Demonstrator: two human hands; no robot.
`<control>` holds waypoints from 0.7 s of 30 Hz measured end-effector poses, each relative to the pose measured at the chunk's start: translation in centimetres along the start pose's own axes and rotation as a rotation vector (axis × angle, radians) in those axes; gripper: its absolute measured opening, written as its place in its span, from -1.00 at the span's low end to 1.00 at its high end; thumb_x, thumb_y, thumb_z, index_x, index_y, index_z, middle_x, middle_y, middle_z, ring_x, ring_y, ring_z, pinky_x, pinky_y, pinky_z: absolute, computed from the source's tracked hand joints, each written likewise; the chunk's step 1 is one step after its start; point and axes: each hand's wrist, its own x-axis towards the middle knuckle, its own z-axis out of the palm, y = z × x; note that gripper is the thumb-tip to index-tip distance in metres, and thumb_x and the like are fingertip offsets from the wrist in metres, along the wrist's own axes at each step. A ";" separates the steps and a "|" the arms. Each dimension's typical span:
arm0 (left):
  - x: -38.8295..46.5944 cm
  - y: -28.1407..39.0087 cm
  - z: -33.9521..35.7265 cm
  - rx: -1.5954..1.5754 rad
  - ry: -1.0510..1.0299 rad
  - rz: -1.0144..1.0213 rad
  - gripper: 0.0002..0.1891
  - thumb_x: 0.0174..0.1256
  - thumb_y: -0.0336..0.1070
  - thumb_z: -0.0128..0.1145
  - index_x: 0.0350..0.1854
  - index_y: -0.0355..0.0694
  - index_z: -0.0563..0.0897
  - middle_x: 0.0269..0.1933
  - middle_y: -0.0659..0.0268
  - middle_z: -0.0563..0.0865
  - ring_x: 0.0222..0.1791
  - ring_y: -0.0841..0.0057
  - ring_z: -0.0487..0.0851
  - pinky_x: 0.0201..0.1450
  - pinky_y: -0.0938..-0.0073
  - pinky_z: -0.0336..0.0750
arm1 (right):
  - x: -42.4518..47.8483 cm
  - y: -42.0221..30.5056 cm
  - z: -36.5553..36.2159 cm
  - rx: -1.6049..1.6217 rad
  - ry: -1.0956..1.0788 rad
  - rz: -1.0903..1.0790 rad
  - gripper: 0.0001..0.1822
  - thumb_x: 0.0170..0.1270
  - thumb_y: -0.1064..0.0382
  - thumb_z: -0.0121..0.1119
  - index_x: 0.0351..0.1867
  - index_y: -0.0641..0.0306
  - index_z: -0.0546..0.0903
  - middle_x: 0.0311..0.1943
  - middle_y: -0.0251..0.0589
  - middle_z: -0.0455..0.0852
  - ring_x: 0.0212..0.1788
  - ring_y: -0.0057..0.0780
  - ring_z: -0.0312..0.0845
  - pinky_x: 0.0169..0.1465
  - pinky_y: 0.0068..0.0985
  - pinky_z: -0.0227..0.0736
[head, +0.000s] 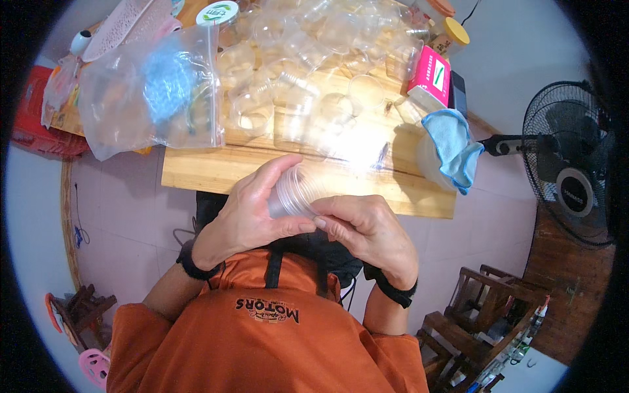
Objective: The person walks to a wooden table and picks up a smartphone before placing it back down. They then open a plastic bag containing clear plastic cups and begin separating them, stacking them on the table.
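A nested stack of clear plastic cups (pixel 295 194) lies across my left hand (pixel 241 206), its rims angled toward the right. The fingers and thumb of that hand wrap around the stack. My right hand (pixel 371 228) pinches the rim edge at the stack's right end between thumb and forefinger; whether it has one cup or several there, I cannot tell. Both hands are at the near edge of a wooden table (pixel 196 169). Beyond them, many loose clear plastic cups (pixel 304 49) lie jumbled on the tabletop, some nested and some on their sides. Bright glare washes out part of them.
A zip-top plastic bag (pixel 123 98) with something blue inside overhangs the table's left side. At right are a pink box (pixel 430 78), a dark phone-like object (pixel 457 93) and a blue cloth (pixel 449 142) over a white container. A standing fan (pixel 570 172) is beyond.
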 end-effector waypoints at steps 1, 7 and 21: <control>0.2 0.1 0.1 0.002 -0.009 -0.005 -0.09 -0.05 0.04 0.57 0.32 -0.32 0.43 0.13 -0.02 0.65 0.16 0.09 0.65 0.16 0.27 0.54 | -0.1 0.0 0.0 -0.022 0.000 -0.004 -0.83 0.28 0.28 0.26 -0.16 0.29 0.69 -0.34 0.04 0.72 -0.28 0.00 0.69 -0.23 -0.26 0.55; 0.4 -0.1 0.3 0.000 -0.030 -0.016 -0.20 0.06 0.06 0.49 0.26 -0.36 0.47 0.07 -0.05 0.67 0.10 0.09 0.68 0.12 0.28 0.56 | 0.1 0.4 -0.4 -0.065 0.004 -0.065 -0.85 0.27 0.29 0.27 -0.18 0.26 0.70 -0.37 0.00 0.73 -0.29 0.00 0.69 -0.24 -0.25 0.55; 0.2 -1.5 -0.1 0.000 0.039 -0.083 -0.22 0.06 0.01 0.49 0.25 -0.34 0.45 0.00 0.01 0.69 0.03 0.13 0.68 0.09 0.26 0.55 | 3.3 0.8 -5.0 -0.053 0.684 -0.051 -0.85 0.39 0.37 0.21 -0.14 0.43 0.70 -0.49 -0.27 0.67 -0.45 -0.59 0.59 -0.40 -0.60 0.46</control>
